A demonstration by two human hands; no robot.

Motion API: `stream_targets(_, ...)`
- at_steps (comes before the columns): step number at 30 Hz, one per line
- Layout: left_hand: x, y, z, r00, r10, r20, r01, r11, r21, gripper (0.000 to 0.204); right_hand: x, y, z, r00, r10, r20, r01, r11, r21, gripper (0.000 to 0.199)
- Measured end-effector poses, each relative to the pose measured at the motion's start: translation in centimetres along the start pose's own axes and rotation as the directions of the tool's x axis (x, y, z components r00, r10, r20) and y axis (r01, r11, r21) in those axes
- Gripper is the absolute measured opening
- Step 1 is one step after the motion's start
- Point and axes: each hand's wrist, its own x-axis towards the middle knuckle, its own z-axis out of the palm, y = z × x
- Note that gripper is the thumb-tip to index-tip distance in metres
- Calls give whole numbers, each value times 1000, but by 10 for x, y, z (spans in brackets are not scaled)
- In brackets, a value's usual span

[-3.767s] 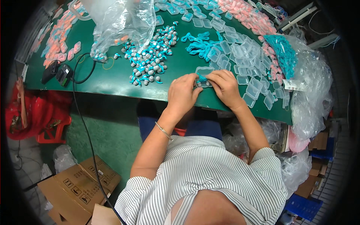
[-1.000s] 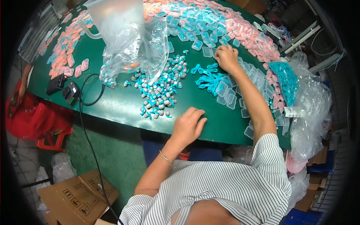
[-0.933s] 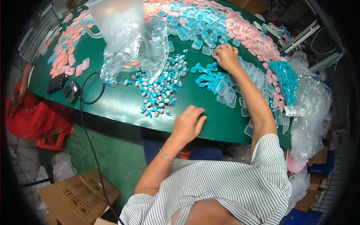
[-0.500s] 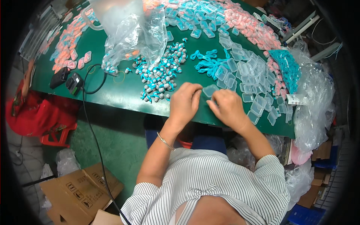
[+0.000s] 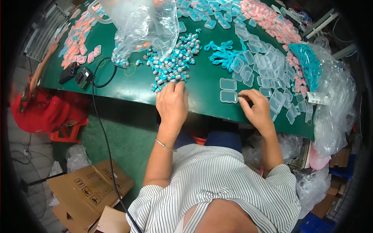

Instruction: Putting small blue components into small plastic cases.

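An unfolded clear plastic case lies flat near the table's front edge, its two halves one beyond the other. Just right of its nearer half is my right hand, thumb and forefinger apart at the case's edge; nothing shows between them. My left hand reaches onto the near end of a heap of small grey-and-blue plugs, which look like earplugs. Its fingers stretch forward, their tips among the plugs and partly hidden. Beyond the case lies a bunch of blue cords.
More clear cases are heaped to the right. Filled pink cases and blue ones line the back. A plastic bag stands behind the plugs, and a black cable hangs over the edge. At left sits a person in red.
The clear case has gone from between my hands to lying unfolded on the table. My left hand has moved left to the plugs; my right hand has drawn back to the right.
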Motion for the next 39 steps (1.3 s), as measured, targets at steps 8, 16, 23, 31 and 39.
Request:
stream_targets(8, 2, 19, 10, 992, 55, -110, -79, 970, -228, 8, -37, 10, -29, 982, 77, -173, -73, 997, 30, 8)
stream_targets(16, -10, 30, 25, 998, 60, -22, -64, 959, -275, 10, -74, 60, -60, 867, 139, -478, -216, 970, -109, 6)
stream_targets(23, -10, 25, 22, 997, 33, 72, -10, 952, -306, 13, -74, 189, -123, 822, 113, -558, -399, 814, -422, 9)
stream_targets(31, -11, 24, 20, 994, 12, 112, 30, 931, -364, 13, -36, 226, -127, 870, 239, -431, -469, 669, -577, 10)
stream_targets(39, -1, 52, 30, 990, 13, 141, 90, 712, -697, 14, -47, 137, -113, 803, 228, -550, -345, 931, -119, 18)
